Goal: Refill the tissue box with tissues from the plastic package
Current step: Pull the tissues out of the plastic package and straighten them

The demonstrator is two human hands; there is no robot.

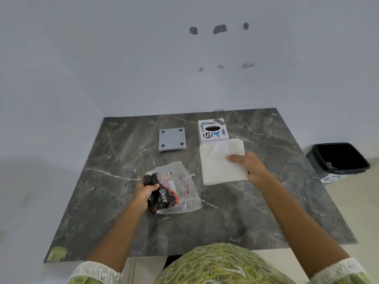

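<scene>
Tissues (pixel 220 167): white stack in right hand (pixel 249 168), out of limp plastic package (pixel 174 189) gripped by left hand (pixel 144 192) nearer. Tissue box (pixel 213 131) just beyond stack on tabletop (pixel 123 222), base plate (pixel 172 139) apart, left.

Two hands (pixel 146 191), and one each — tissue box (pixel 213 130), tissue stack (pixel 221 162), plastic package (pixel 176 189), grey plate (pixel 172 139), bin (pixel 338 158).

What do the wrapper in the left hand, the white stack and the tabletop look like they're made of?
The wrapper looks like thin clear plastic film: see-through, glossy, crumpled under the left hand. The white stack seems soft matte paper tissue, with layered edges. The tabletop looks like dark grey marble with white veins, possibly a printed laminate.
</scene>
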